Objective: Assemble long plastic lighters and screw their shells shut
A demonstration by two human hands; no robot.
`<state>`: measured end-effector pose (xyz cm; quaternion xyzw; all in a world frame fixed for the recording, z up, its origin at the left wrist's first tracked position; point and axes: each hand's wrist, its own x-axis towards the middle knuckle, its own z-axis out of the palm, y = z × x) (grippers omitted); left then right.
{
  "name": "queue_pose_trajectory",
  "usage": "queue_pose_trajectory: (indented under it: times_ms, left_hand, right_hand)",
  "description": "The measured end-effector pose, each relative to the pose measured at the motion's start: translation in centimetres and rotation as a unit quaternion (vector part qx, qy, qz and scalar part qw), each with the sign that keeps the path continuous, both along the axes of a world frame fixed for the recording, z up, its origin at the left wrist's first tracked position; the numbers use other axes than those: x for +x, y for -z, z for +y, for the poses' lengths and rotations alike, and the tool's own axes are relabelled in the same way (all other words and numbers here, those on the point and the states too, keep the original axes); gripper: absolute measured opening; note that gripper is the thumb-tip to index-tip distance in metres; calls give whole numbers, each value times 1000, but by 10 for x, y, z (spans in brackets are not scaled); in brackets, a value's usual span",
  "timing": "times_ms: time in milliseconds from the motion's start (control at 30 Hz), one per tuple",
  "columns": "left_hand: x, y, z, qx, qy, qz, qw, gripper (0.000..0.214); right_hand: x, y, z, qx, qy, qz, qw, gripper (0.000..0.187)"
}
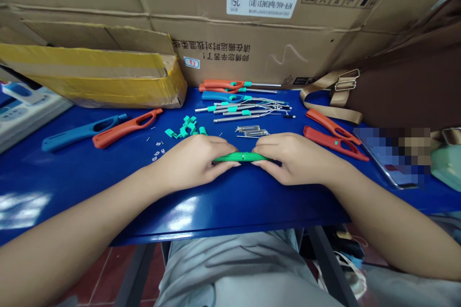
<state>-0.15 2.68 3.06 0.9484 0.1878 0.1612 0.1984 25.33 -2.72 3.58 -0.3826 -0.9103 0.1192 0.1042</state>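
Observation:
Both hands grip the two ends of a green lighter handle [236, 156], held level just above the table and seen edge-on. My left hand [194, 160] pinches its left end between thumb and fingers, while my right hand [295, 157] does the same at the right end. A small light spot shows near its middle. Just beyond the hands lie small clear parts with metal [252, 131]. Teal plastic pieces [188, 128] are heaped behind my left hand. Several metal lighter tubes with white wires [237, 111] lie farther back.
Blue [79, 134] and orange [126, 129] lighter handles lie left; red ones [334, 143] lie right, beside a phone [389, 163]. Assembled orange lighters [223, 85] lie at the back. A yellow-taped box [108, 81], a power strip [25, 115] and a bag strap [324, 91] border the blue table [216, 211].

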Motion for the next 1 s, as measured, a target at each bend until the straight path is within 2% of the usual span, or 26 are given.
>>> queue_pose_trajectory:
  times_ms: [100,200,367,533,667,733,800,900,967,1000]
  left_hand:
    - [-1,0,5,-15,-19,-82,996,19]
    - [-3,-2,10,-14,0,-121,993,21]
    - [-6,-4,10,2,35,-131,991,20]
    - [-6,-8,5,20,22,-128,991,19]
    - [-4,-10,1,10,-15,-141,990,18]
    - [-2,-10,-1,-46,-54,-165,984,22]
    - [2,-8,-3,-166,-108,-202,959,30]
    - [9,-3,-3,-376,-180,-233,878,35]
    - [12,0,-1,-461,-196,-226,836,35]
    - [13,1,-1,-477,-190,-224,828,35]
  right_hand:
    - [8,-2,4,7,3,29,1000,25]
    - [14,-4,7,20,1,45,999,25]
    - [17,-7,7,33,-9,46,998,24]
    - [16,-7,6,54,-18,61,997,23]
    - [17,-9,5,69,1,68,995,24]
    - [16,-11,4,80,15,82,993,25]
    - [15,-10,3,89,32,94,991,28]
    - [9,-8,2,96,63,68,991,46]
    - [6,-6,2,104,79,32,991,57]
    - [5,-5,2,109,83,20,990,56]
